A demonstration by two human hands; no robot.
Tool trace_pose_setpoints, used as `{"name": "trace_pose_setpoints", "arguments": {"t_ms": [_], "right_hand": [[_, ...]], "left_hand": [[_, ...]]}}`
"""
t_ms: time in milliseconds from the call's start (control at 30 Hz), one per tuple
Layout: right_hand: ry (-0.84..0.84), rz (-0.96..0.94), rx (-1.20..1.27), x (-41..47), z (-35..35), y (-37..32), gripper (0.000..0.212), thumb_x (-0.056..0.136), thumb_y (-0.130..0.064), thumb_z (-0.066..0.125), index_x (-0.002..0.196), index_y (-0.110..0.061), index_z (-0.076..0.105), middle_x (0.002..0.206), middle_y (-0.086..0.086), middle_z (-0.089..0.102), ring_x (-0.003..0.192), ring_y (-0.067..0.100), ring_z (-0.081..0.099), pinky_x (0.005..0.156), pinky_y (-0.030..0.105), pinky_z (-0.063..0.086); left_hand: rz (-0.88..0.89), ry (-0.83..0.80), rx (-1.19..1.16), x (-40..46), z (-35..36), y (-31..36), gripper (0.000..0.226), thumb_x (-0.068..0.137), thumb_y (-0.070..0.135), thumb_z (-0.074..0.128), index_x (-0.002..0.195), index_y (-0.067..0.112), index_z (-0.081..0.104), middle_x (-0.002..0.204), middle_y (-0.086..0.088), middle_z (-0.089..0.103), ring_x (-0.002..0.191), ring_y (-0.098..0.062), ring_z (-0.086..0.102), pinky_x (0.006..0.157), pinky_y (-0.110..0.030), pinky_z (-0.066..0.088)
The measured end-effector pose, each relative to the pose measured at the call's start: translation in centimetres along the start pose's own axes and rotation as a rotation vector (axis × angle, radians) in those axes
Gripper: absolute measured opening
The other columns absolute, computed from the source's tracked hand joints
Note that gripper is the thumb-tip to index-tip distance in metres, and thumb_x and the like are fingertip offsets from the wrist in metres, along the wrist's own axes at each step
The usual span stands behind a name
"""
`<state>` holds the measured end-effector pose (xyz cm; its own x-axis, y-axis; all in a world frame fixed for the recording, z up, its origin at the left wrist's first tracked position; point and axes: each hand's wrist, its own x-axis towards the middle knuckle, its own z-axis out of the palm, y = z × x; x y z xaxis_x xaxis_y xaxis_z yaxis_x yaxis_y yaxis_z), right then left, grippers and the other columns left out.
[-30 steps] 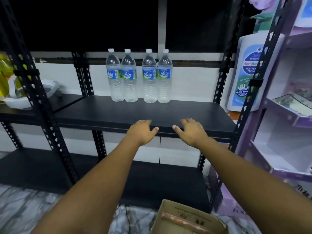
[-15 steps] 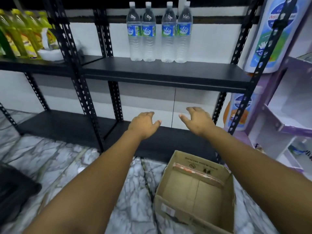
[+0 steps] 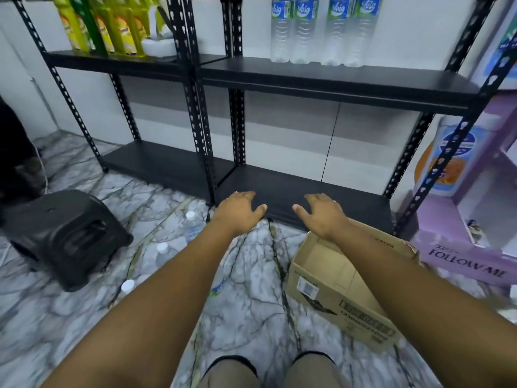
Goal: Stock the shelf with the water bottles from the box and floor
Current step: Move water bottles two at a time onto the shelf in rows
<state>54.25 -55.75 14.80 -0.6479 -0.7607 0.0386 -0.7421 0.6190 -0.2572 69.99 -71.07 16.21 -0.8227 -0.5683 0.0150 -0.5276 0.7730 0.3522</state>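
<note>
Relative to the cardboard box: both hands have descended from shelf height. Left hand and right hand hover above it, fingers spread, empty. Four water bottles stand shelved; apparently three floor bottles remain left of it, next to collect.

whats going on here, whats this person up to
A person is stocking a black shelf with water bottles. Four bottles stand on it. Both hands are out in front, open and holding nothing: the left hand and the right hand. More bottles lie on the floor to the left. An open cardboard box sits under the right arm, and what shows of its inside looks empty.
</note>
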Motion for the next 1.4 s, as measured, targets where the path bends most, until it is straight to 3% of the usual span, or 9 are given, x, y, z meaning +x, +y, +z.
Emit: {"name": "trace_pose_setpoints", "arguments": {"t_ms": [300,500,667,800,1033,1133,1200,1267,1400], "right_hand": [[-0.133,-0.121,0.073,-2.1,6.3,-5.8,0.063,0.098,-0.054,0.037,0.143,-0.011,0.039,0.148,0.013,0.040,0.137,0.029,0.034,0.112,0.043,0.028],[-0.259,-0.194,0.118,-2.3,10.8,-9.6,0.063,0.098,-0.052,0.039,0.146,-0.011,0.036,0.151,0.012,0.036,0.139,0.028,0.032,0.113,0.042,0.027],[-0.346,-0.222,0.132,-1.3,14.5,-12.0,0.063,0.097,-0.053,0.041,0.144,-0.011,0.038,0.148,0.013,0.040,0.135,0.029,0.036,0.109,0.040,0.033],[-0.403,-0.223,0.179,0.1,17.7,-13.4,0.067,0.096,-0.054,0.044,0.147,-0.011,0.035,0.150,0.013,0.039,0.137,0.028,0.035,0.110,0.039,0.033],[-0.488,-0.175,0.381,2.6,22.6,-15.3,0.058,0.086,-0.052,0.062,0.131,-0.018,0.050,0.127,0.008,0.055,0.116,0.027,0.051,0.094,0.039,0.046],[-0.481,-0.134,0.461,3.5,24.3,-15.9,0.066,0.083,-0.048,0.068,0.137,-0.016,0.045,0.132,0.008,0.050,0.121,0.026,0.049,0.098,0.036,0.043],[-0.452,-0.116,0.497,3.9,25.3,-16.1,0.066,0.086,-0.039,0.069,0.140,-0.013,0.042,0.136,0.009,0.048,0.123,0.025,0.048,0.097,0.027,0.039],[-0.399,-0.117,0.533,4.1,26.2,-16.3,0.055,0.089,-0.030,0.068,0.135,-0.010,0.047,0.131,0.011,0.052,0.119,0.025,0.051,0.088,0.021,0.036],[-0.306,-0.114,0.622,4.1,27.1,-16.2,0.035,0.089,-0.025,0.069,0.117,-0.008,0.059,0.114,0.010,0.062,0.105,0.024,0.058,0.081,0.022,0.040]], "left_hand": [[-0.140,0.034,-0.129,-6.5,3.9,-6.1,0.063,0.098,0.046,0.045,0.148,0.010,0.034,0.152,-0.012,0.037,0.139,-0.027,0.035,0.110,-0.035,0.030],[-0.287,0.042,-0.174,-10.4,7.1,-10.6,0.071,0.091,0.059,0.044,0.141,0.008,0.045,0.143,-0.015,0.048,0.132,-0.030,0.042,0.105,-0.036,0.035],[-0.378,0.119,-0.107,-12.2,9.9,-13.8,0.092,0.076,0.071,0.026,0.141,0.007,0.044,0.142,-0.016,0.048,0.131,-0.032,0.042,0.106,-0.041,0.035],[-0.495,0.100,-0.104,-12.6,11.4,-16.3,0.084,0.085,0.058,0.052,0.149,0.010,0.029,0.152,-0.015,0.034,0.139,-0.031,0.032,0.111,-0.045,0.032],[-0.585,0.028,-0.280,-11.3,12.8,-20.4,0.096,0.082,0.042,0.070,0.153,0.013,0.012,0.159,-0.009,0.019,0.144,-0.027,0.025,0.113,-0.043,0.030],[-0.570,0.025,-0.410,-10.4,12.9,-21.9,0.089,0.083,0.032,0.072,0.152,0.011,0.020,0.155,-0.010,0.030,0.139,-0.028,0.034,0.110,-0.040,0.034],[-0.556,0.004,-0.408,-9.9,13.1,-23.0,0.075,0.086,0.026,0.069,0.148,0.010,0.030,0.149,-0.012,0.041,0.134,-0.028,0.042,0.106,-0.037,0.037],[-0.560,-0.012,-0.385,-9.6,13.3,-23.8,0.062,0.089,0.020,0.065,0.144,0.009,0.039,0.144,-0.011,0.048,0.131,-0.028,0.046,0.104,-0.034,0.037],[-0.581,0.017,-0.411,-9.4,13.5,-24.5,0.048,0.090,0.016,0.064,0.135,0.008,0.049,0.125,-0.014,0.062,0.115,-0.030,0.058,0.090,-0.030,0.042]]}}
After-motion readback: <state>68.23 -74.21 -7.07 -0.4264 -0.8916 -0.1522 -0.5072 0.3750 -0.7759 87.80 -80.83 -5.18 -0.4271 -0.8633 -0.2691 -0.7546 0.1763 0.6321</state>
